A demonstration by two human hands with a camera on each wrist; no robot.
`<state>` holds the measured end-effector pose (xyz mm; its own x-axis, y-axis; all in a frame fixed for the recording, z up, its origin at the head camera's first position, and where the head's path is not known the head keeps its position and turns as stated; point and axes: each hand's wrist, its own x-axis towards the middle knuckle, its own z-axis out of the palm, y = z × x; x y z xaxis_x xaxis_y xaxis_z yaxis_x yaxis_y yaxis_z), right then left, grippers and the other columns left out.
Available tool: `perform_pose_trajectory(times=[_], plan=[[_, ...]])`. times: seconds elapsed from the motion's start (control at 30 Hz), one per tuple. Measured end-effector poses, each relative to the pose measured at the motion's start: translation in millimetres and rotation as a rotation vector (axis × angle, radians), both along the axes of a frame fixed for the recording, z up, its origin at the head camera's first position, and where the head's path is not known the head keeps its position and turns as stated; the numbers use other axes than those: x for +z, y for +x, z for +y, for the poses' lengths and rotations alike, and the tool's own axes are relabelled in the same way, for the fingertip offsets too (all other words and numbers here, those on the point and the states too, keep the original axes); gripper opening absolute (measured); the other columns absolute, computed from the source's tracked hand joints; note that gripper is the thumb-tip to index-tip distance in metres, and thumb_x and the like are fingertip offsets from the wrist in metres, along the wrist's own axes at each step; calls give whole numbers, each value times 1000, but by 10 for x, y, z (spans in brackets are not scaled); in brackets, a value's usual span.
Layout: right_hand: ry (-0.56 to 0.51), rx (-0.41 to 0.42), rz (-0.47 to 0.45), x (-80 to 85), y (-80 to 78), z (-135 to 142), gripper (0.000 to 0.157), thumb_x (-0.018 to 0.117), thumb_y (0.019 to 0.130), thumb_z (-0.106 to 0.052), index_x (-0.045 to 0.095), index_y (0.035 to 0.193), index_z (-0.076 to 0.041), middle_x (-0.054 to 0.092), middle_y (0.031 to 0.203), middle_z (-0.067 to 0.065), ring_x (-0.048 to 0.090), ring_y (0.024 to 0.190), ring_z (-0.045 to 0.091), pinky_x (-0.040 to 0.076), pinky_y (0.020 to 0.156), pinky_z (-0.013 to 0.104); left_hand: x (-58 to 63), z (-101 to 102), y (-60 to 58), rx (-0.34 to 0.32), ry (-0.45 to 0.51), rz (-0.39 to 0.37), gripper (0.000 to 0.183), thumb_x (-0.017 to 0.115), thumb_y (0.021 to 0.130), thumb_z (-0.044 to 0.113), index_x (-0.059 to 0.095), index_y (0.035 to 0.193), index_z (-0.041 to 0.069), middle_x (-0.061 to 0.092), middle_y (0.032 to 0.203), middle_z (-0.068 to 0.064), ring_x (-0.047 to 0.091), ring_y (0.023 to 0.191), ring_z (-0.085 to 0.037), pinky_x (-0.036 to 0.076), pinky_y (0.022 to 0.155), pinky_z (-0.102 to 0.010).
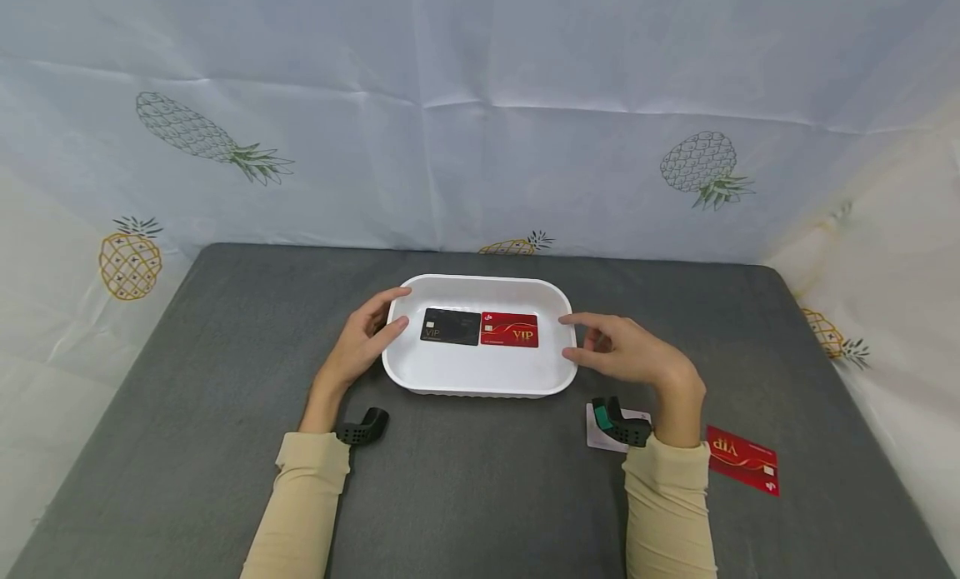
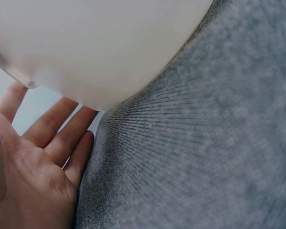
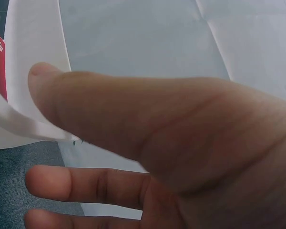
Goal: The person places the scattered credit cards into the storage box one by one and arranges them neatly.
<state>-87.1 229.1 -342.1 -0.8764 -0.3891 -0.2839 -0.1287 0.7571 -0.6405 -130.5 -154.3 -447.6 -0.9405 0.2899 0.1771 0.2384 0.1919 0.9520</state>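
Note:
A shallow white tray [image 1: 480, 377] with rounded corners holds two cards side by side. On the left lies a black VIP card [image 1: 451, 327], and close against it a red VIP card [image 1: 509, 330]. My left hand [image 1: 356, 343] grips the tray's left end, thumb over the rim and fingers spread along the outer wall in the left wrist view. At the opposite end, my right hand [image 1: 633, 351] holds the rim with thumb and forefinger. The right wrist view shows that thumb [image 3: 86, 95] reaching over the rim, other fingers lower outside.
Another red VIP card [image 1: 744, 461] lies on the dark grey table [image 1: 480, 496], right of my right wrist. A pale card [image 1: 600, 436] is partly hidden under the black wrist mount [image 1: 622, 425]. Behind the table hangs a pineapple-print cloth [image 1: 465, 171].

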Motion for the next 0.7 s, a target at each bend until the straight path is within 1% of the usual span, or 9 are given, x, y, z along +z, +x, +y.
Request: perform_pose_trajectory(times=[0.37,0.7], plan=[[0,11,3,-12,-6,-28,53,70,96,-23,56,142,0,56,88,7,48,71,17,41,62,28,3,6,-2,-3,-2,4,47,61,100,10,53,147,6,53,151,-21,52,134,-34,42,98,-11],[-10,18,5,-17,-17,-76,52,71,96,-22,57,141,0,53,83,6,47,71,18,40,60,28,1,-1,-3,-4,8,3,48,61,100,9,53,147,5,53,151,-22,52,135,-36,41,98,-11]])
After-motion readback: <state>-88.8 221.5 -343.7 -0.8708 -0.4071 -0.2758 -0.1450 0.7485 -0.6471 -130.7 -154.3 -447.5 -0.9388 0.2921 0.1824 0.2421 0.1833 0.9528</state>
